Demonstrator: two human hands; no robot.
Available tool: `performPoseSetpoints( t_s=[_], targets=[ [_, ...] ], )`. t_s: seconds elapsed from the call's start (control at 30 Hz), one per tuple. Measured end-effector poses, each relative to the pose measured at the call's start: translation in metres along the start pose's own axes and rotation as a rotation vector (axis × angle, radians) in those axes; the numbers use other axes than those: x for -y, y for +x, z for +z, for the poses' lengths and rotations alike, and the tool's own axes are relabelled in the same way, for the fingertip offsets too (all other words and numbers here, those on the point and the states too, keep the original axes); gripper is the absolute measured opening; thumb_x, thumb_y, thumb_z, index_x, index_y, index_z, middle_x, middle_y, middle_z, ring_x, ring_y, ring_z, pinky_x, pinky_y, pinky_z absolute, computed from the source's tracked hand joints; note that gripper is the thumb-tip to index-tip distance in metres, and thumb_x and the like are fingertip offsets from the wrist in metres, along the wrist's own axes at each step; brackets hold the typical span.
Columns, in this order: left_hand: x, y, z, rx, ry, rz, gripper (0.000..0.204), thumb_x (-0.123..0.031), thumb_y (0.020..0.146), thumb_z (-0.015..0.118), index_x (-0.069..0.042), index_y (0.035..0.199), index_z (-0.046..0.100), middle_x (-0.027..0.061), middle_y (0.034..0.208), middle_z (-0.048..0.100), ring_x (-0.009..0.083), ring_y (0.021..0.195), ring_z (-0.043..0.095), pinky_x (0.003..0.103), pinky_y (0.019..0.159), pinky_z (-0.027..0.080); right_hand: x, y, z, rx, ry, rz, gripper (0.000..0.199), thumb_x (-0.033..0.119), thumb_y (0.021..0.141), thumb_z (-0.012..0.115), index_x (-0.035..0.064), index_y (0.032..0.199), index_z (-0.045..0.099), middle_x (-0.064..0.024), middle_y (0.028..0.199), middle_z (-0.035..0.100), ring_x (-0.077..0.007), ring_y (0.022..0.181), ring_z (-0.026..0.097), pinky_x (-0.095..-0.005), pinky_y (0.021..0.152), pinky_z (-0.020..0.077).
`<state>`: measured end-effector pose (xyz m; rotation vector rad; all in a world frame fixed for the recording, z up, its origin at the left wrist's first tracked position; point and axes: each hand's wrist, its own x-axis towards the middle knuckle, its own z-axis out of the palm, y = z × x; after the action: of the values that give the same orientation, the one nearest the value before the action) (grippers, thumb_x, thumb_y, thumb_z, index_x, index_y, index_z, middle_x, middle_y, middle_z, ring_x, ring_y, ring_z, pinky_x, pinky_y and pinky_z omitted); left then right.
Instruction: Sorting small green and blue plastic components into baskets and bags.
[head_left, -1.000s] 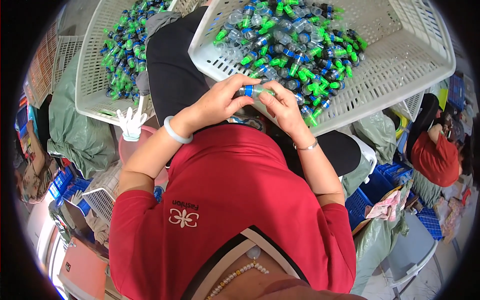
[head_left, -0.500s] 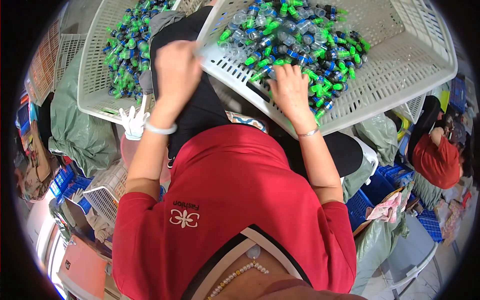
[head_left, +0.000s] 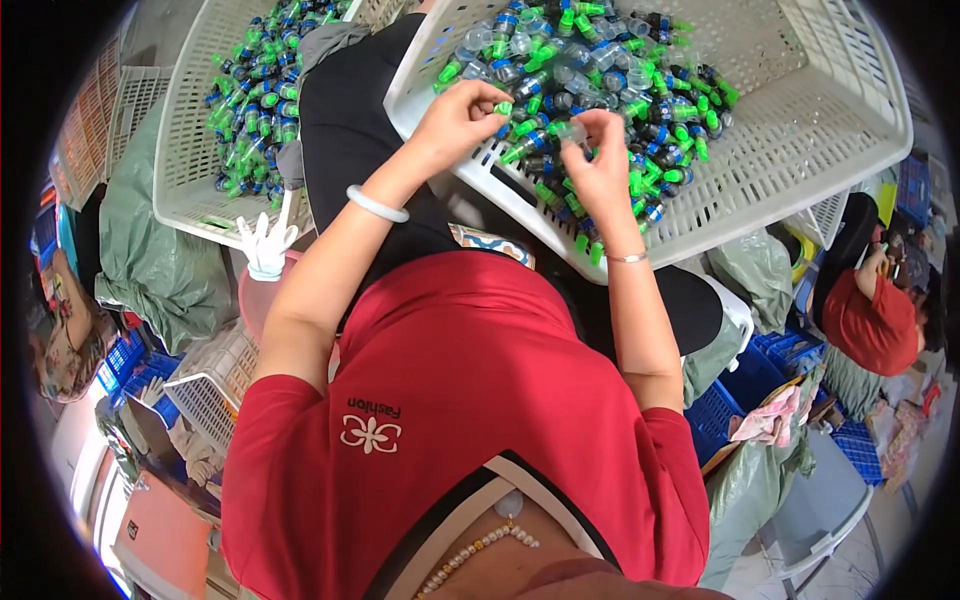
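Bright light, lower-left glare, fisheye-bent edges, black corners

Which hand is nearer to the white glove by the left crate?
Left. The left hand is above and right of the glove; the right hand is farther right.

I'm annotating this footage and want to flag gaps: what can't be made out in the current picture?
In the head view:
- Green piece: partly hidden by the fingers of the left hand.
- Clear piece at the right hand: blurred, so its shape and grip are unclear.
- Lower bottles: covered by the pile above them.
- Left crate: far end cut off by the top edge.
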<state>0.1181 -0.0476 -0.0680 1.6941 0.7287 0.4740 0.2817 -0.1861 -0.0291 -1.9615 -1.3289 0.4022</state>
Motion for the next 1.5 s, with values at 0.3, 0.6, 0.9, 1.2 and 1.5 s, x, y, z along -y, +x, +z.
performPoseSetpoints(
  t_s=[0.3, 0.6, 0.9, 1.2, 1.5],
  targets=[
    [-0.039, -0.019, 0.005, 0.208, -0.718, -0.275, 0.031, -0.032, 0.099, 0.051, -0.007, 0.117, 0.057, 0.0051, 0.091, 0.064, 0.0115, 0.078, 0.06, 0.027, 0.064, 0.047, 0.04, 0.01, -0.021, 0.014, 0.374, -0.018, 0.016, 0.013, 0.085, 0.067, 0.0023, 0.095, 0.058, -0.0103, 0.089, 0.062, -0.0191, 0.076, 0.061, -0.0295, 0.068, 0.0492],
    [-0.058, -0.021, 0.019, -0.146, 0.014, -0.043, 0.04, -0.03, 0.101, 0.046, 0.0, 0.126, 0.039, 0.0167, 0.084, 0.065, 0.0284, 0.073, 0.066, 0.038, 0.062, 0.05, 0.048, -0.002, 0.004, 0.09, 0.199, 0.0, 0.018, 0.019, 0.093, 0.062, 0.0027, 0.093, 0.055, -0.0049, 0.067, 0.059, -0.0133, 0.054, 0.053, -0.0303, 0.051, 0.0445],
    [-0.062, -0.031, 0.024, -0.169, 0.045, -0.035, 0.036, -0.025, 0.1, 0.045, 0.0, 0.126, 0.038, 0.0184, 0.079, 0.063, 0.0348, 0.072, 0.065, 0.041, 0.064, 0.049, 0.059, -0.01, 0.018, 0.071, 0.192, 0.239, 0.018, 0.022, 0.093, 0.058, 0.0041, 0.091, 0.053, -0.0168, 0.071, 0.063, -0.0378, 0.066, 0.063, -0.0441, 0.058, 0.0484],
    [-0.064, -0.03, 0.004, -0.126, 0.013, -0.022, 0.034, -0.016, 0.099, 0.044, -0.005, 0.131, 0.038, 0.0136, 0.077, 0.06, 0.0297, 0.07, 0.061, 0.039, 0.061, 0.047, 0.055, 0.001, -0.012, 0.23, 0.001, -0.375, 0.027, 0.026, 0.091, 0.062, 0.0017, 0.101, 0.059, -0.0131, 0.078, 0.063, -0.0222, 0.069, 0.062, -0.0353, 0.061, 0.0472],
    [-0.05, -0.051, 0.001, -0.218, 0.103, 0.092, 0.039, -0.012, 0.096, 0.049, -0.011, 0.134, 0.039, 0.017, 0.087, 0.063, 0.0373, 0.075, 0.065, 0.043, 0.063, 0.05, 0.06, -0.009, 0.011, 0.539, 0.401, 0.258, 0.031, 0.03, 0.085, 0.069, 0.0029, 0.099, 0.062, -0.0108, 0.082, 0.063, -0.0239, 0.07, 0.06, -0.0329, 0.064, 0.0468]
  ],
)
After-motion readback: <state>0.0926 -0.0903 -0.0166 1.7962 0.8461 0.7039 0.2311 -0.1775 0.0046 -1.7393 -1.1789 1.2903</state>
